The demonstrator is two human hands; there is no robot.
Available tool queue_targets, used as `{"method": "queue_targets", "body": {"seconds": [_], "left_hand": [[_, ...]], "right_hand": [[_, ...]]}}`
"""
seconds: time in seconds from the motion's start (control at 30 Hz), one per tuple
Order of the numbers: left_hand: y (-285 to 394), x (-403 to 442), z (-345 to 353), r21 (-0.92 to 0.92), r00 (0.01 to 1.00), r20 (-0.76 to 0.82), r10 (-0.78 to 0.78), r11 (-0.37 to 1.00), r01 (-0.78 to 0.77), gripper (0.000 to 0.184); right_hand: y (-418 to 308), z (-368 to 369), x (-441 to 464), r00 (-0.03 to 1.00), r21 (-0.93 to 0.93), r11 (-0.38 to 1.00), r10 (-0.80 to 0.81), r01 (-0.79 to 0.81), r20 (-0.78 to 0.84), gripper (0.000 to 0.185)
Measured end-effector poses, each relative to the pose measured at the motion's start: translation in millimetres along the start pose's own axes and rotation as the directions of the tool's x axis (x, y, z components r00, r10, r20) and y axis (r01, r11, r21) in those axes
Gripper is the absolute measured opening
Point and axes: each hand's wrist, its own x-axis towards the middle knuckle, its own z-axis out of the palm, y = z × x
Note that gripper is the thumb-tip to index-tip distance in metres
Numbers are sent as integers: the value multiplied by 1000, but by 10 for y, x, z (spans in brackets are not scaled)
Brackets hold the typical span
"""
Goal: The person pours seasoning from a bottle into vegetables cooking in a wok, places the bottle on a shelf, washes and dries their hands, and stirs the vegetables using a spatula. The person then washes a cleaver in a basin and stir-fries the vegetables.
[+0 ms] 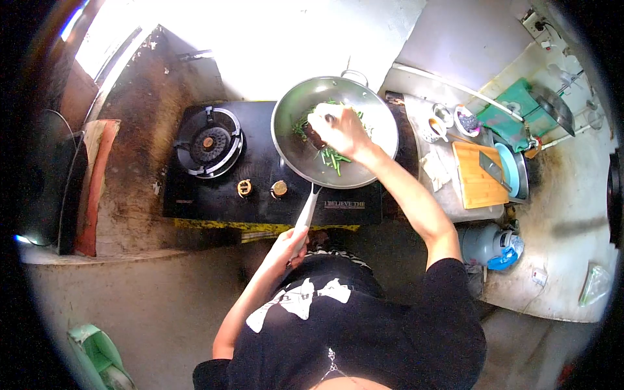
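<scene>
My left hand (292, 248) is wrapped round the pale handle (308, 211) of a large grey wok (292, 153), which sits over the right side of the black gas stove. Inside the wok lie cut green vegetables (335, 159), long and thin like green beans, partly hidden under my right hand. My right hand (341, 131) is above the food, closed round a dark spatula (313, 137). Its brown blade reaches down to the vegetables, and the handle is mostly covered by my fingers.
Left of the wok is a bare burner (208, 142), with two knobs (279, 189) in front. On the right counter are a wooden cutting board (471, 172) bearing a knife (494, 170), small bowls (431, 130) and a blue basin (510, 162). A gas cylinder (480, 243) stands below.
</scene>
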Motion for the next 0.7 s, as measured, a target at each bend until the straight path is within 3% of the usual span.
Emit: {"method": "queue_targets", "body": {"seconds": [0.03,0.07,0.13,0.2,0.23,0.37,0.4,0.47,0.53,0.6,0.67,0.7], "left_hand": [[-18,18,-17,-19,1000,18,3,1000,-2,39],[-19,26,-25,-18,1000,21,7,1000,-7,39],[-33,22,-26,-14,999,30,31,999,-31,39],[-50,35,-32,-4,999,28,35,999,-35,39],[-52,35,-35,0,999,21,36,999,-36,39],[-23,25,-30,-26,999,36,9,1000,-9,37],[-42,39,-47,-29,999,41,11,1000,-10,37],[-63,56,-58,-32,999,48,7,999,-5,37],[-65,61,-64,-52,999,52,8,999,-5,36],[-51,71,-68,-47,998,63,8,999,-5,36],[-44,49,-59,-47,998,67,1,999,2,36],[-31,35,-61,-35,998,69,-4,999,6,36]], "right_hand": [[-11,-49,125,996,-56,997,55,-52,70,30],[-16,-53,248,1000,-64,998,14,-12,28,30],[-1,-55,490,984,84,981,171,-174,43,28],[198,81,693,924,343,869,383,-358,-7,25],[319,131,769,902,369,843,431,-392,-26,23],[312,-47,715,818,164,803,571,-574,66,24],[227,-115,703,818,162,803,572,-573,60,24],[57,-221,631,867,202,845,465,-495,180,26],[-101,-219,503,850,261,822,426,-507,310,28],[-166,-149,245,886,331,837,333,-436,324,29],[-116,-175,90,904,13,960,259,-279,339,27],[-85,-210,9,912,-3,970,231,-244,339,24]]}}
